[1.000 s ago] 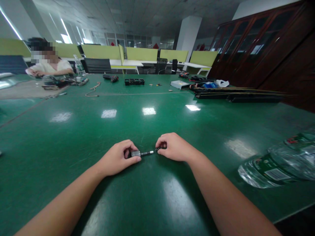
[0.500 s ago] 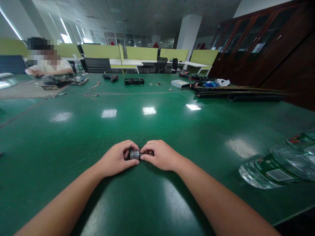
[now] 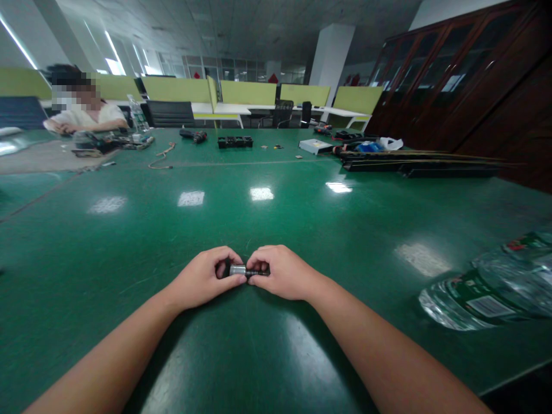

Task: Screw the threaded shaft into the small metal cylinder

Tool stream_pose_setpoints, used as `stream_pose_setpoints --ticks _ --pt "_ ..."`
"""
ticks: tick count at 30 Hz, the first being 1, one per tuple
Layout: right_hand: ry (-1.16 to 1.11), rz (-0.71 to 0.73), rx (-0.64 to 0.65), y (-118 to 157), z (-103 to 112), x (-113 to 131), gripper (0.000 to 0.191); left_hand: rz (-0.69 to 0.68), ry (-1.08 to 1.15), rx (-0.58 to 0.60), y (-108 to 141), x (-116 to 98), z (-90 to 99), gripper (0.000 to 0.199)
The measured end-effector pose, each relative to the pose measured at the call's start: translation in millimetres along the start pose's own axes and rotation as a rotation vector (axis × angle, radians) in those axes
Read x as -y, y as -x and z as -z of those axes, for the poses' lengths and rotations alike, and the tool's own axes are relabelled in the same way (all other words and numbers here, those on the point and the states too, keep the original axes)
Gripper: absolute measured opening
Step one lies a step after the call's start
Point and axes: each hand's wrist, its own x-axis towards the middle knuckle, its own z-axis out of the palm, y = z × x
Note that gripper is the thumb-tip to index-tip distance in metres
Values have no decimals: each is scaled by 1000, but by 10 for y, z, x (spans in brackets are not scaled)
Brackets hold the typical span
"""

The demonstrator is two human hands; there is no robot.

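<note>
Low over the green table (image 3: 241, 221), a small silver metal cylinder (image 3: 238, 269) with a thin dark shaft (image 3: 254, 273) lies sideways between my hands. My left hand (image 3: 211, 276) curls around the cylinder, thumb below and fingers above. My right hand (image 3: 280, 271) pinches at the shaft side, its thumb and fingertips close to my left fingertips. Part of the shaft shows between the right thumb and fingers. The cylinder's left end is in shadow inside my left hand.
Large water bottles (image 3: 487, 293) lie at the right. Farther back are a black part (image 3: 235, 142), a silver box (image 3: 315, 146), dark rails (image 3: 414, 164) and a cord (image 3: 161, 158). Across the table at the left sits a person (image 3: 86, 109) beside a bottle (image 3: 138, 115).
The cylinder has turned slightly and looks brighter, and more of the dark shaft shows. My right fingertips have shifted a little. The person's head at the back has moved slightly.
</note>
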Motion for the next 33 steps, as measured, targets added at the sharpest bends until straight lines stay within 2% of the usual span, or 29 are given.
stream_pose_setpoints --ticks 33 --pt "22 -39 37 15 75 33 11 11 -16 -12 8 -7 -4 29"
